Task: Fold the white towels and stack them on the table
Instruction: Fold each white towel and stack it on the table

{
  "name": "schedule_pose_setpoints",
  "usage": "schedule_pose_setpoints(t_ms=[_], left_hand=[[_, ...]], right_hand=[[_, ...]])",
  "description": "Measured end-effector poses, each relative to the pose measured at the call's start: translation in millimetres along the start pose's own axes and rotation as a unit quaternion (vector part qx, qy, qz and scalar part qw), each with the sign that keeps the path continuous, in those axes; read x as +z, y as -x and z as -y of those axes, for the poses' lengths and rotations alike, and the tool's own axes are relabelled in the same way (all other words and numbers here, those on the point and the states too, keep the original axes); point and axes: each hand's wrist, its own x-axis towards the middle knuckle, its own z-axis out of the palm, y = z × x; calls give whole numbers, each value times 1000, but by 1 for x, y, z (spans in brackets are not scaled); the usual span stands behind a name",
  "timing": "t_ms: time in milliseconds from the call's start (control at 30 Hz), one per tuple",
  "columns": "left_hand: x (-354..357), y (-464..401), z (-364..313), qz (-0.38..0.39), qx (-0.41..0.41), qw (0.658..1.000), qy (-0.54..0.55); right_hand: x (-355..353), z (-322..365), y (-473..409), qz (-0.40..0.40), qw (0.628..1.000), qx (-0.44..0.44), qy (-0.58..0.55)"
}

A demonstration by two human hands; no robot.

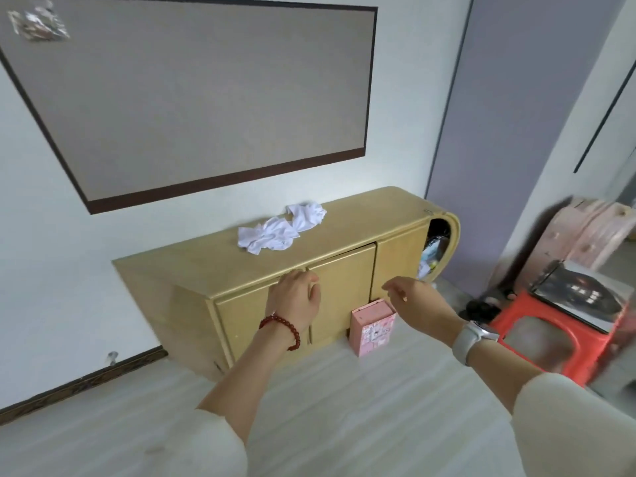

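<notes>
Atop the cabinet (361,232), white towels (282,228) lie crumpled

Crumpled white towels (282,228) lie on the cabinet (361,222).

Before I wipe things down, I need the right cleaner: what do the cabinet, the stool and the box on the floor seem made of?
The cabinet looks like light wood or wood-look laminate, matte, with faint grain lines on top. The red stool appears to be moulded plastic: uniform colour, slight sheen. The pink box seems to be printed cardboard, with flat panels and sharp edges, though plastic is possible.
</notes>
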Motion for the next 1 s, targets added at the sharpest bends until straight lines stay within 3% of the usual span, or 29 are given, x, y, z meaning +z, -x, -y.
schedule_pose_setpoints(t_ms=[167,333,567,833,1000], left_hand=[[65,-118,7,26,17,999,10],[116,-230,49,53,-62,997,15],[164,-337,126,88,-154,984,-3],[223,-439,216,173,-194,957,-130],[245,-522,262,204,-164,937,-230]], right_hand=[[17,-64,-116,13,999,36,-20],[59,-105,-245,66,995,44,-56],[128,-112,-390,160,984,15,-79],[207,-113,-517,217,970,17,-105],[255,-116,-588,260,960,49,-91]])
